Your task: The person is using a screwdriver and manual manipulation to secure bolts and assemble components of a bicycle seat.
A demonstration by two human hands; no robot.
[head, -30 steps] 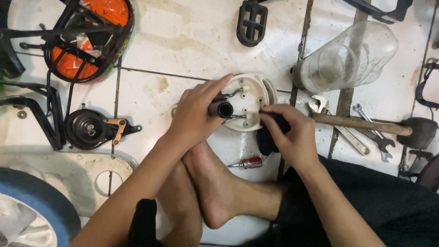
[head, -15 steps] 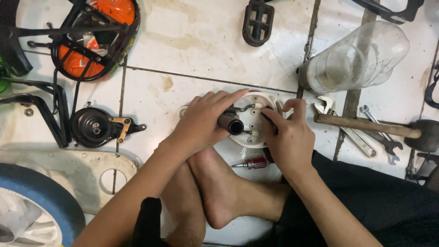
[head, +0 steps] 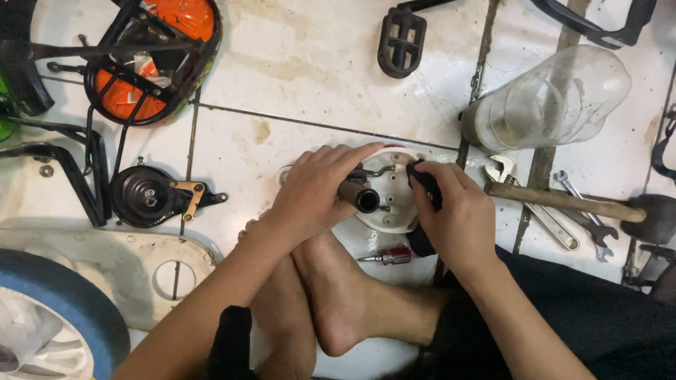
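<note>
Tiled floor [head: 317,63]; hands [head: 317,190] grip hub [head: 391,200].

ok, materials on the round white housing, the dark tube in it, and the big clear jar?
Round white housing: looks like moulded plastic, matte, scuffed. Short dark tube, under the left hand: probably metal, with a dull sheen at its open end. Large clear jar, lying on its side: likely plastic, see-through and cloudy; glass can't be ruled out.

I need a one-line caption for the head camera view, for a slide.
Seated on a tiled floor, the left hand grips a dark tube on a round white housing while the right hand holds its edge.
</note>
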